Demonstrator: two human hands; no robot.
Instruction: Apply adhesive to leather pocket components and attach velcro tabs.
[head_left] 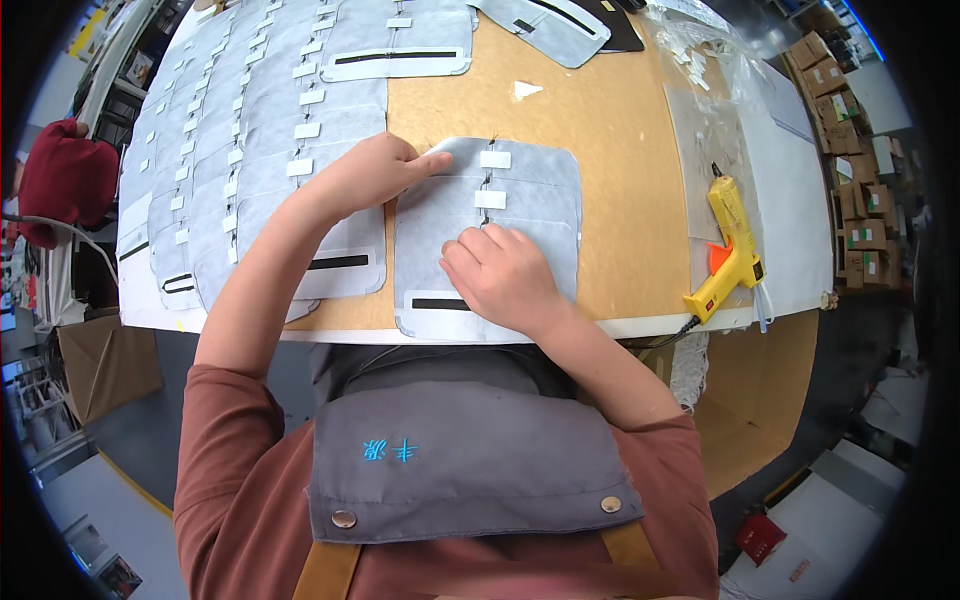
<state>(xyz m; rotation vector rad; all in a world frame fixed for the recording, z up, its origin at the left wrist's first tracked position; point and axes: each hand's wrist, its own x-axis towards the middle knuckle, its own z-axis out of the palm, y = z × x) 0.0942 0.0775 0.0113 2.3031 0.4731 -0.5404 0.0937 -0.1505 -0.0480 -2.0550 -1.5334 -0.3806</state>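
A grey felt panel (535,205) with a black slot near its lower edge and two small white tabs (492,180) along its middle seam lies flat on the brown worktable (610,130). My left hand (365,175) rests on the panel's upper left corner, fingers pointing right. My right hand (500,275) presses down on the panel's lower middle, fingertips close to the lower white tab. Neither hand holds anything.
Rows of overlapping grey felt panels (250,130) with white tabs cover the table's left. A yellow glue gun (735,245) stands at the right edge beside clear plastic sheeting (715,110). More panels (400,45) lie at the back. Cardboard boxes (850,190) stack at far right.
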